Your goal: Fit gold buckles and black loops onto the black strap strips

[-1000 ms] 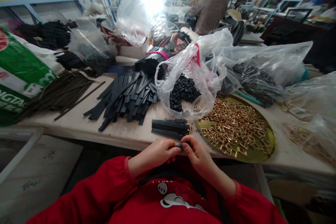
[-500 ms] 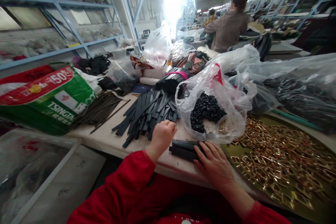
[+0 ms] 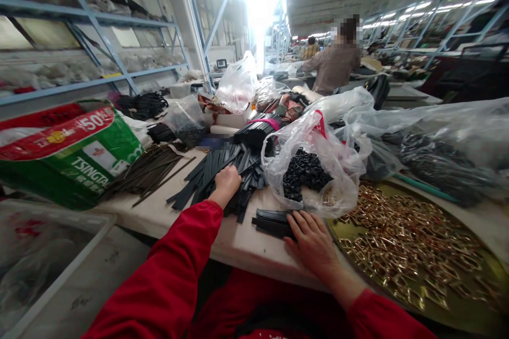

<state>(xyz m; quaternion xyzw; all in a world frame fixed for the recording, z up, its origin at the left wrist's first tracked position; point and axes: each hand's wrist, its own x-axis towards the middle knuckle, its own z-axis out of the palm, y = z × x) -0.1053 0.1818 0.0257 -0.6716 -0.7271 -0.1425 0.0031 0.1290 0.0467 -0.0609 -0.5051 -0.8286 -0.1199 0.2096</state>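
My left hand (image 3: 227,184) is closed over the loose pile of flat black strips (image 3: 199,172). A single black strip (image 3: 250,167) sticks out from its fist toward the right. Flat on the table's front part, my right hand (image 3: 312,238) rests its fingers over the right end of a small neat stack of black strips (image 3: 272,222). Just beyond that stack, an open clear plastic bag (image 3: 274,151) holds many small black loops (image 3: 304,172).
A round tray (image 3: 342,233) of gold metal buckles (image 3: 405,243) lies at the right. Left of the strip pile are thin brown strips (image 3: 145,172) and a green and red bag (image 3: 79,164). A white bin (image 3: 99,243) stands below left. A person (image 3: 336,66) stands farther back.
My left hand has moved forward and left from near the small stack onto the loose strip pile, closing on a strip. My right hand stays on the stack. The view has tilted up slightly.
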